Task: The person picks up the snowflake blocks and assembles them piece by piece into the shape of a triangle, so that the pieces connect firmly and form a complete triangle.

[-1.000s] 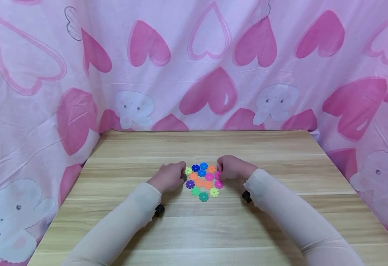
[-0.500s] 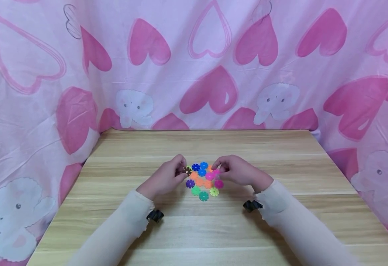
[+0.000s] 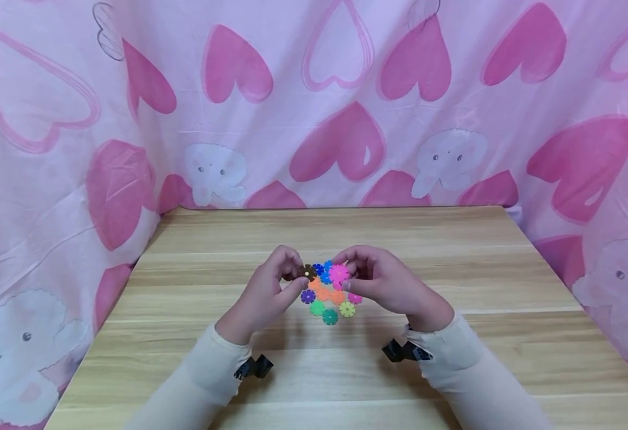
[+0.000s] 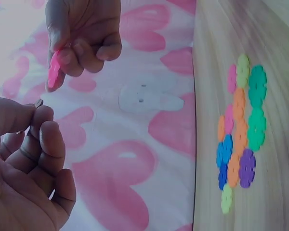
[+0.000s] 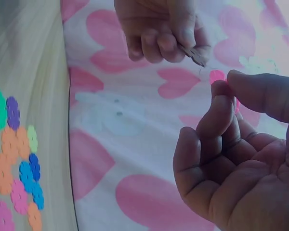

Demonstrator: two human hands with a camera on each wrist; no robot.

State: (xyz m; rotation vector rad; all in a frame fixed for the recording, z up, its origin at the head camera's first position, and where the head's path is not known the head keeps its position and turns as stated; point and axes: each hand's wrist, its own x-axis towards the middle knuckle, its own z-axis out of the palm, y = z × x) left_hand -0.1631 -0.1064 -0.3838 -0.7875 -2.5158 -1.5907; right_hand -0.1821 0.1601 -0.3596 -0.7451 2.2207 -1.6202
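A brown snowflake-shaped building disc [image 3: 307, 273] is pinched between the thumb and fingers of my left hand [image 3: 262, 295]. Facing it, my right hand [image 3: 394, 283] pinches a bright pink disc [image 3: 339, 274] the same way. Both discs are raised above the table, close together but apart; the left wrist view shows a gap between the pink disc [image 4: 53, 70] and the brown disc's edge [image 4: 39, 103]. Below them a loose group of notched discs lies flat, among them orange [image 3: 337, 297], purple [image 3: 308, 297], green [image 3: 330, 316] and yellow [image 3: 348, 309] discs. The hands hide some of the group in the head view.
The discs lie on a light wood-grain table [image 3: 314, 382]. A pink curtain [image 3: 335, 143] with hearts and white animal figures hangs behind the table and along both sides. Black wrist cameras [image 3: 253, 366] sit below the sleeves.
Both hands have lifted off the tabletop and turned inward, bringing up the brown disc in the left and the pink disc in the right. The two discs have come closer together.
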